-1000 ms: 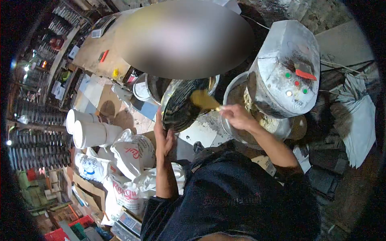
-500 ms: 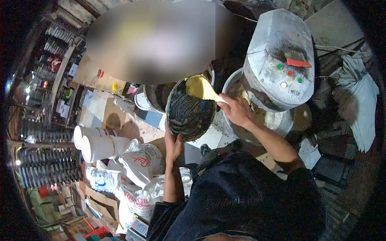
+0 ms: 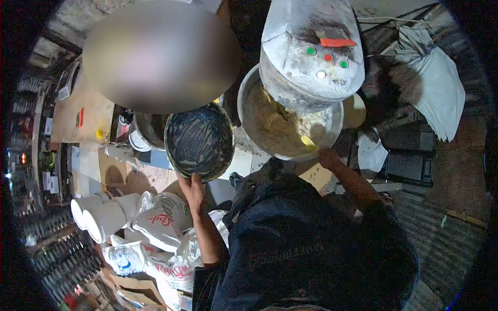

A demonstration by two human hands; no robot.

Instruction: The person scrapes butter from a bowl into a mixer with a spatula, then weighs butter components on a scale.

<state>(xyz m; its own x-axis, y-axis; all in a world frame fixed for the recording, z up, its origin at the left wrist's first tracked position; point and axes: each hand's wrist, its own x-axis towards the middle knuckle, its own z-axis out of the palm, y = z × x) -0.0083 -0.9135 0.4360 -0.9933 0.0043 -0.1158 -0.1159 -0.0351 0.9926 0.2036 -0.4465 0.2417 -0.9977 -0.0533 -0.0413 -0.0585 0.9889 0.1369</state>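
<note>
My left hand [image 3: 192,189] grips the lower rim of a round dark basin [image 3: 199,141], whose inside is smeared with pale streaks. The basin is tilted so its inside faces me. At the near right rim of a large metal mixing bowl [image 3: 243,110], my right hand [image 3: 329,158] is closed on a yellow scraper [image 3: 308,142]. The scraper's blade reaches into the bowl, where brownish matter [image 3: 270,124] and a pale, floury mass [image 3: 311,123] lie. Over the bowl stands a mixer head [image 3: 290,67] with coloured buttons and a red handle.
White buckets [image 3: 106,220] and filled white sacks [image 3: 161,220] stand at the lower left. Behind the basin is another dark round container [image 3: 148,129], beside a wooden table [image 3: 72,122]. A white bag [image 3: 436,93] hangs at right. A blurred patch hides the upper left.
The yellow scraper has left the basin with my right hand and now dips into the mixing bowl. My left hand still holds the basin, with its inside now turned more towards me.
</note>
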